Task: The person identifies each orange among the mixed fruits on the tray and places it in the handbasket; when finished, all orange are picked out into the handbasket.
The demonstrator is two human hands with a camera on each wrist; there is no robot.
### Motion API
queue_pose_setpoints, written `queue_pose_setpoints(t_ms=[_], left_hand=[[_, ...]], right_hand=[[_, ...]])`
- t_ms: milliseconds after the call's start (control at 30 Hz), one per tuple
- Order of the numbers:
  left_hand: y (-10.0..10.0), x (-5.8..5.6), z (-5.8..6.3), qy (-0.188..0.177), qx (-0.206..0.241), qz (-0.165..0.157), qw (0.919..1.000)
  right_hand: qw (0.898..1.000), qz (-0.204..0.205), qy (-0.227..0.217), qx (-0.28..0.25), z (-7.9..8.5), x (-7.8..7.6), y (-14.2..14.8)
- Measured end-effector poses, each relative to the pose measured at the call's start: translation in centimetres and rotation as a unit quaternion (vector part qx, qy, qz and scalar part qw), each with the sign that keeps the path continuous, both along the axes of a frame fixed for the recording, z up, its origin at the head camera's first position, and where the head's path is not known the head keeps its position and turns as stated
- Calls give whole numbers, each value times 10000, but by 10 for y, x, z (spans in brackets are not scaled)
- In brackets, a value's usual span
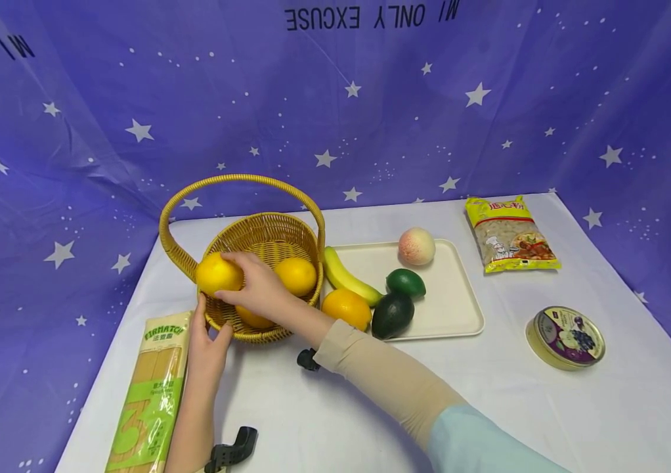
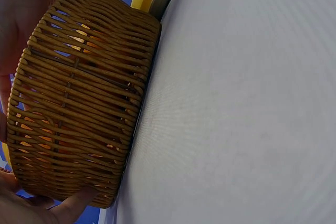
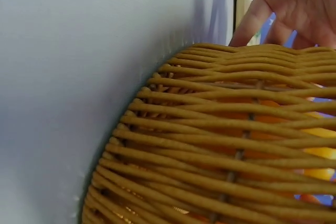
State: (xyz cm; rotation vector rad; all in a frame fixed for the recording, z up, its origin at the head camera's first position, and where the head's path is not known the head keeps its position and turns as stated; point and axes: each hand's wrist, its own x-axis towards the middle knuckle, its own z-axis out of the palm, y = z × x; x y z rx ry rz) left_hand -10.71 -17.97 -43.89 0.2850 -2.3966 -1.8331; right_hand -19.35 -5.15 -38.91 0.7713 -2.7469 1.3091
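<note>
In the head view my right hand (image 1: pixel 259 282) grips an orange (image 1: pixel 219 274) over the left rim of a wicker basket (image 1: pixel 270 226). Two more oranges lie inside, one at the right (image 1: pixel 295 276) and one at the front (image 1: pixel 251 318), partly hidden by my arm. My left hand (image 1: pixel 208 345) is at the basket's front left, fingers along its outside and thumb apart. In the left wrist view that hand (image 2: pixel 47 211) touches the woven wall (image 2: pixel 84 98). The right wrist view shows the left hand (image 3: pixel 302 9) with extended fingers behind the basket (image 3: pixel 210 124).
Left of the basket lies a spaghetti pack (image 1: pixel 149 394). At its right, a cream tray (image 1: pixel 450 295) bears a banana (image 1: pixel 350 279), an orange (image 1: pixel 347 309), a peach (image 1: pixel 417 246), a green fruit (image 1: pixel 406 282) and a dark avocado (image 1: pixel 393 316). Farther right are a pasta bag (image 1: pixel 513 236) and a tin (image 1: pixel 566 337).
</note>
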Motion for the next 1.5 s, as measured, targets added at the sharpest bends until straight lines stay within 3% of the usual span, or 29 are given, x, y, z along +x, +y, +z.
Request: queue_pose_setpoints(t_ms=[333, 700, 800, 1033, 1233, 1500], left_hand=[[0, 0, -1, -81, 30, 32, 10000], [0, 1, 0, 11, 16, -24, 10000], [0, 1, -1, -29, 4, -12, 10000], [0, 0, -1, -44, 42, -6, 10000], [1, -1, 0, -10, 16, -7, 10000], [0, -1, 0, -19, -6, 17, 10000]], right_hand=[[9997, 55, -239, 49, 3, -2, 8], [9993, 121, 141, -320, 19, 7, 37], [9980, 123, 155, -605, 23, 12, 51], [9884, 78, -274, -1495, 29, 29, 99], [9850, -189, -273, -1690, 19, 42, 142], [9917, -535, -181, -1158, -9, 55, 178]])
